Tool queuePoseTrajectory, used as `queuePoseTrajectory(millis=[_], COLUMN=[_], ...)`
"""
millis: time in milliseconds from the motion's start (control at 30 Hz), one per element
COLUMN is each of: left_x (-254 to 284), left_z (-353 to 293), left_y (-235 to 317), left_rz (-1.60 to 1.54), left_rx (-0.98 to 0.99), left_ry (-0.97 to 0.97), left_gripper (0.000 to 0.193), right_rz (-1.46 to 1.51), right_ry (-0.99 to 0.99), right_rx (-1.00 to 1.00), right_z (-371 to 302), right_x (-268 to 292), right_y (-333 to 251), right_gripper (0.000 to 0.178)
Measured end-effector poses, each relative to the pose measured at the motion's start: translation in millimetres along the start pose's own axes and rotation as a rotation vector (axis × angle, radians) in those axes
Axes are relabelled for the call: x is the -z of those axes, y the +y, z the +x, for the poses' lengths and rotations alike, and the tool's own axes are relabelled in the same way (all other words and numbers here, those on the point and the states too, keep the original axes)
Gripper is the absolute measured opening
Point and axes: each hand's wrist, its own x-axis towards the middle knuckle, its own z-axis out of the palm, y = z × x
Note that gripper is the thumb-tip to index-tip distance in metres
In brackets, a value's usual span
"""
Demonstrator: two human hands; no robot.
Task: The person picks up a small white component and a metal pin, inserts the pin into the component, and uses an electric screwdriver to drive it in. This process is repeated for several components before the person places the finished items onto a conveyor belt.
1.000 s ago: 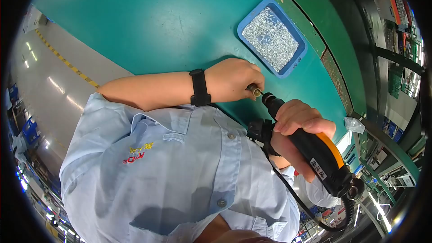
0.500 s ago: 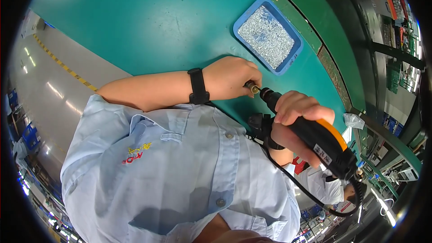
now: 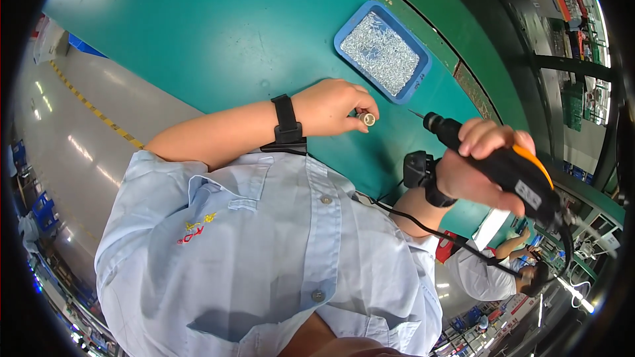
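My left hand (image 3: 331,107), fingers closed, pinches a small round metal connector-like part (image 3: 367,119) with a brass-coloured hollow end; its other end is hidden by the fingers. My right hand (image 3: 486,165) is wrapped round a black electric screwdriver (image 3: 522,182) with an orange stripe. The thin bit (image 3: 416,114) points left toward the round part, with a gap between them. Just beyond my left hand, a blue tray (image 3: 338,41) holds many small silvery screws (image 3: 383,53).
A green table (image 3: 198,33) extends under both hands, with a raised green edge (image 3: 423,0) at the far right. The screwdriver's black cable (image 3: 423,228) hangs past my right forearm. A co-worker in a pale shirt (image 3: 483,274) sits at lower right.
My right hand has drawn the screwdriver rightward, so the bit is now apart from the round part. My left hand has shifted slightly left and still grips that part.
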Motion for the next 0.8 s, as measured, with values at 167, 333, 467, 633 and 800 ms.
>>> queuePoseTrajectory(millis=[167,333,467,633,800], left_x=[-1,2,1,4,3], left_z=[0,1,0,1,1], left_y=[-4,2,-2,-3,-2], left_rz=[0.018,0.071,0.059,0.037,0.028], left_rx=[-0.049,-0.009,-0.019,-0.027,-0.045], left_ry=[-0.015,-0.052,-0.033,-0.050,-0.054], left_gripper=[0.020,0.023,0.024,0.024,0.023], right_rz=[-0.162,-0.114,-0.088,-0.107,-0.043], right_ry=[0.112,0.043,-0.017,-0.033,-0.038], right_rx=[-0.060,-0.090,-0.178,-0.190,-0.174], right_z=[-14,-25,-32,-35,-35], right_x=[16,16,15,13,14], right_y=[21,28,32,33,32], right_gripper=[0.083,0.083,0.084,0.085,0.083])
